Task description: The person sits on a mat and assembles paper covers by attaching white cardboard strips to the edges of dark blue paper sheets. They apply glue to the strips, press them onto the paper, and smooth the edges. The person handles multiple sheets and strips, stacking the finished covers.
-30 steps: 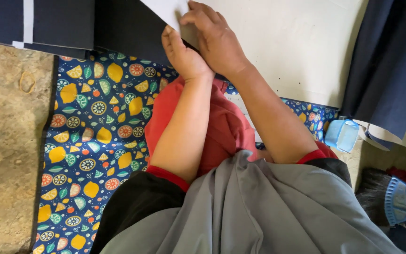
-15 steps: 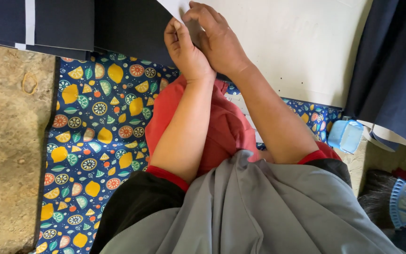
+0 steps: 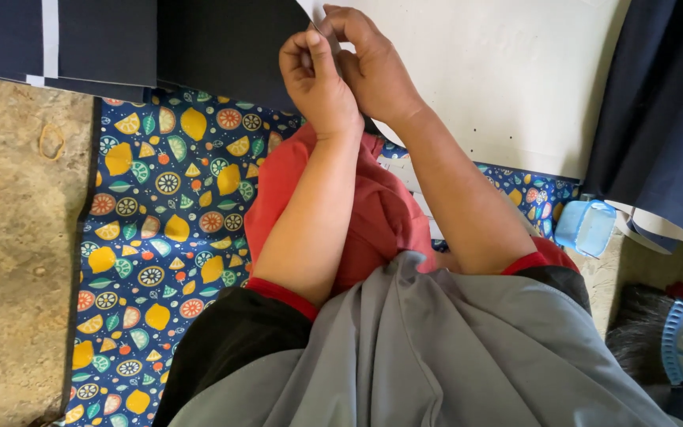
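Note:
My left hand (image 3: 318, 79) and my right hand (image 3: 375, 67) meet at the near corner of a large white sheet (image 3: 515, 87) lying at the top. Both pinch that corner where it meets a dark fabric panel (image 3: 231, 47). The left fingers are curled against the right thumb. A thin pale sliver shows between the fingertips; I cannot tell what it is. A red cloth (image 3: 357, 213) lies across my lap under both forearms.
A blue mat printed with fruit slices (image 3: 160, 237) covers the floor beneath me, with bare stone floor (image 3: 17, 261) to the left. Navy fabric (image 3: 658, 119) hangs at the right. A small blue plastic box (image 3: 586, 228) and a blue-handled brush (image 3: 673, 340) sit at the right.
My left hand has closed in against the right hand at the sheet's corner, its fingers curling tighter. Both hands stay in the same spot.

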